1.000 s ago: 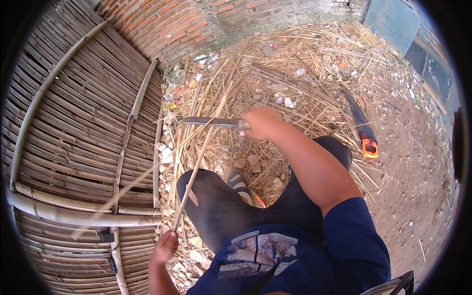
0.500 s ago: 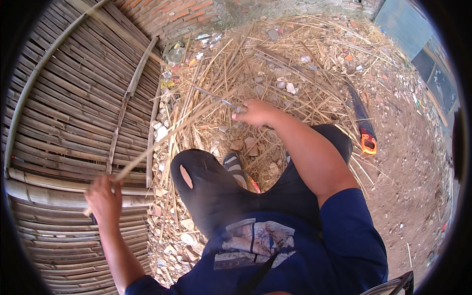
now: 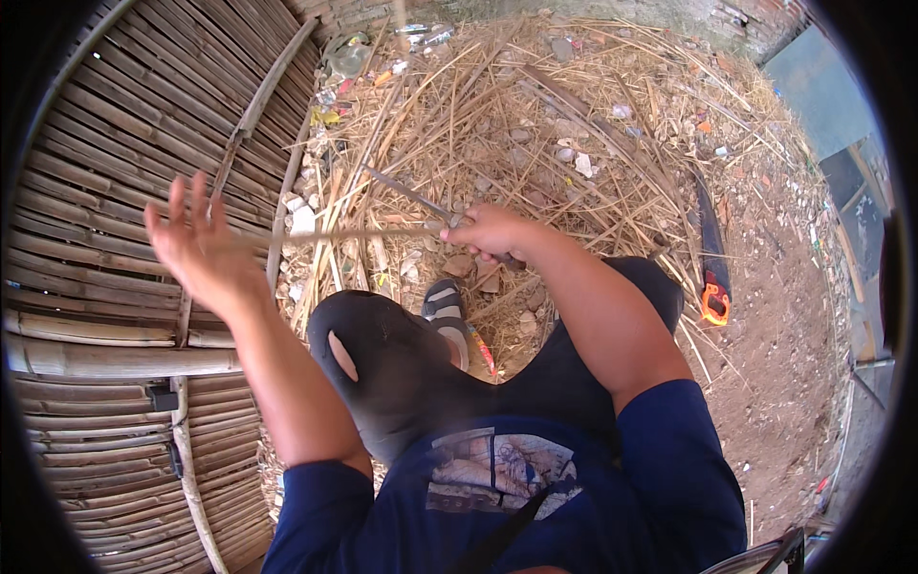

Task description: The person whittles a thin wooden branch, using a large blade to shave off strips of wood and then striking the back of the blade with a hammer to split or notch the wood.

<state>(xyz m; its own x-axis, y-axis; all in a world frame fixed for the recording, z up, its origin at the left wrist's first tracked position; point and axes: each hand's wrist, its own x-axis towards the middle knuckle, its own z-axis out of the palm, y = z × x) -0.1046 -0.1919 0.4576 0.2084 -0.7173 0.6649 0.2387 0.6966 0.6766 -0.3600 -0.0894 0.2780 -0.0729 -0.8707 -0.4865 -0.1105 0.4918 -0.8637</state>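
Observation:
My right hand (image 3: 492, 232) is closed round the handle of a knife (image 3: 406, 191), its narrow blade pointing up and left. A thin bamboo strip (image 3: 354, 234) runs level from the thumb side of that hand toward my left hand (image 3: 206, 253). The fingers of my left hand are spread wide, and the strip's left end blurs at its palm; whether they touch cannot be made out. The strip's right end meets the knife and thumb, where the exact contact is hidden.
A slatted bamboo panel (image 3: 124, 220) fills the left side. A saw (image 3: 710, 239) with an orange handle lies on the ground at right. Loose bamboo strips (image 3: 459, 105), stones and litter cover the ground ahead. My sandalled foot (image 3: 445, 311) is between my knees.
My left hand has let go of its grip on the strip, opened and moved up. The strip has swung from a slant to nearly level. My right hand still holds the knife.

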